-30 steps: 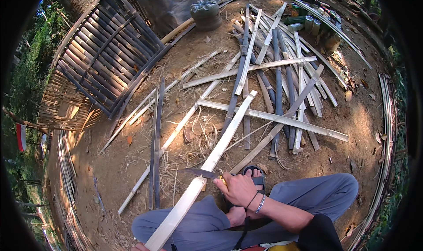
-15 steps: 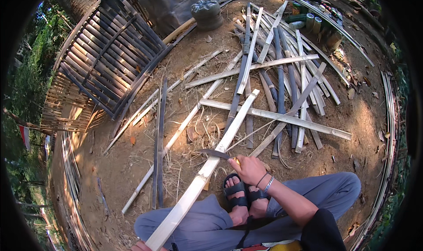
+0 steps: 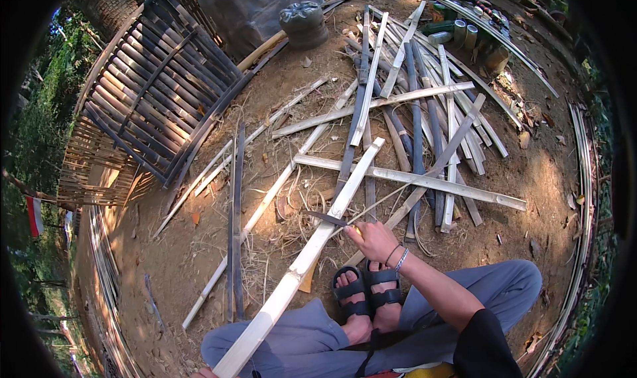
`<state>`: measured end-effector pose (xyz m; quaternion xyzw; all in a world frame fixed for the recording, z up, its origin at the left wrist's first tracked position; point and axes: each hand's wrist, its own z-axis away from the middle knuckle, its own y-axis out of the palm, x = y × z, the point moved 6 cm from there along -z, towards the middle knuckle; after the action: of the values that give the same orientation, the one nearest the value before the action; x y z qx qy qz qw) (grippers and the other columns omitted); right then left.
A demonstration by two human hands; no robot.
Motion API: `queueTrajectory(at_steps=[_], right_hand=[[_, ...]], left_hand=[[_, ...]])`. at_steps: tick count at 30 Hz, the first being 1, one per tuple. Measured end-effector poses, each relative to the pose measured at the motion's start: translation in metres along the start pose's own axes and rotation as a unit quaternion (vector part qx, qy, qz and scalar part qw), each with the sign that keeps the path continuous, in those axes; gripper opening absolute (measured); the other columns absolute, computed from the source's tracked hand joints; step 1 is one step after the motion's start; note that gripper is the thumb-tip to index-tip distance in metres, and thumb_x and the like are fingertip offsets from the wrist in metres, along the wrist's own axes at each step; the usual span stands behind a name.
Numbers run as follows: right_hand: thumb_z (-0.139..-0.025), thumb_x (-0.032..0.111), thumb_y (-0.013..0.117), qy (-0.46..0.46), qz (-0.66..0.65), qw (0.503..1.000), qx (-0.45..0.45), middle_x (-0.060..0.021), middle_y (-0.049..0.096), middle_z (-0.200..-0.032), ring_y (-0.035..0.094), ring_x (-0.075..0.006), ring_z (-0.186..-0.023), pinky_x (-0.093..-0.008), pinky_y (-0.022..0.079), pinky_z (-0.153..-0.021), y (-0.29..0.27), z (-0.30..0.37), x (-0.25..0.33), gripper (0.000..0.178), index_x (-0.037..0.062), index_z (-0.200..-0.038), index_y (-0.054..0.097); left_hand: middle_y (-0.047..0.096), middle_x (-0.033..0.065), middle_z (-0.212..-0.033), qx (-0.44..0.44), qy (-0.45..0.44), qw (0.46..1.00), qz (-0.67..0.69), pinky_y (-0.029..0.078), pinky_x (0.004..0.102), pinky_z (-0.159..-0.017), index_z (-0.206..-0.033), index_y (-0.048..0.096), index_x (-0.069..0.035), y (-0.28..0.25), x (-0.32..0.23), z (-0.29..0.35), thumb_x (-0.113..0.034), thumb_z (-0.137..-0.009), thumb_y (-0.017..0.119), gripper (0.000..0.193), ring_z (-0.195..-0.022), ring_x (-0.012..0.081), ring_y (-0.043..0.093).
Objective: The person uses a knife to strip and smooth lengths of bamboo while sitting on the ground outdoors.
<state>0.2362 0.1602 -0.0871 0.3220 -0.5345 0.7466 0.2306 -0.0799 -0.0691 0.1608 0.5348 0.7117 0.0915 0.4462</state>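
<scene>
A long pale split-bamboo strip (image 3: 292, 278) runs from my lap up and away to the right. My right hand (image 3: 373, 240) is wrapped round the yellow handle of a dark-bladed knife (image 3: 326, 218). Its blade lies across the strip a little beyond the node. At the lower edge, my left hand (image 3: 205, 373) grips the strip's near end; only part of its fingers shows. The far end of the strip reaches over another pale strip (image 3: 431, 179) lying crosswise on the ground.
A heap of bamboo strips (image 3: 424, 112) spreads over the dirt ahead, with thin shavings (image 3: 292, 212) nearer. A slatted bamboo frame (image 3: 156, 79) leans at the far left beside a dark pot-like object (image 3: 303, 29). Cut bamboo tubes (image 3: 464, 33) stand at the far right. My sandalled feet (image 3: 365, 292) are close beneath the knife.
The knife has shifted slightly toward me along the strip, and its blade is angled a little differently. My left hand has slid slightly further down at the lower edge.
</scene>
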Motion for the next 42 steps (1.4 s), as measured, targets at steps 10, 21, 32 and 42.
queueTrajectory(at_steps=[10,21,32,42], right_hand=[[-0.095,0.056,0.04,-0.032,0.023,0.999,-0.019,-0.0227,0.061,-0.062,0.062,-0.0427,-0.066,-0.0524,0.05,-0.061,0.0,-0.021,-0.016,0.06,0.0021,-0.076,0.06],[-0.097,0.051,0.04,-0.032,0.083,0.992,-0.094,-0.0253,0.061,-0.064,0.062,-0.0437,-0.066,-0.0519,0.051,-0.062,-0.008,-0.041,-0.056,0.06,-0.0003,-0.075,0.061],[-0.097,0.053,0.039,0.016,0.071,0.996,-0.055,-0.0272,0.062,-0.068,0.063,-0.0448,-0.07,-0.052,0.052,-0.067,-0.03,-0.064,-0.067,0.065,-0.0027,-0.073,0.064],[-0.097,0.053,0.039,-0.013,-0.005,0.999,0.029,-0.0291,0.06,-0.067,0.062,-0.046,-0.07,-0.0513,0.051,-0.068,-0.005,-0.02,-0.012,0.064,-0.0024,-0.076,0.063]], left_hand=[[0.027,-0.0015,-0.06,0.026,-0.009,1.0,-0.001,0.027,0.0263,-0.048,-0.072,0.033,-0.015,-0.003,0.001,-0.01,-0.071,-0.08,0.05,0.06,-0.049,0.0112,0.03],[0.03,-0.0009,-0.06,0.034,-0.002,0.999,-0.019,0.028,0.0267,-0.047,-0.074,0.034,-0.014,0.01,0.001,-0.007,-0.067,-0.08,0.055,0.058,-0.049,0.012,0.032],[0.028,-0.0018,-0.059,0.021,0.007,0.999,-0.035,0.026,0.0252,-0.046,-0.074,0.033,-0.014,0.013,-0.001,-0.01,-0.071,-0.08,0.052,0.061,-0.046,0.011,0.029],[0.025,-0.0024,-0.059,-0.003,0.037,0.989,-0.144,0.025,0.0244,-0.044,-0.071,0.032,-0.014,0.016,-0.009,-0.014,-0.072,-0.079,0.052,0.062,-0.044,0.0107,0.025]])
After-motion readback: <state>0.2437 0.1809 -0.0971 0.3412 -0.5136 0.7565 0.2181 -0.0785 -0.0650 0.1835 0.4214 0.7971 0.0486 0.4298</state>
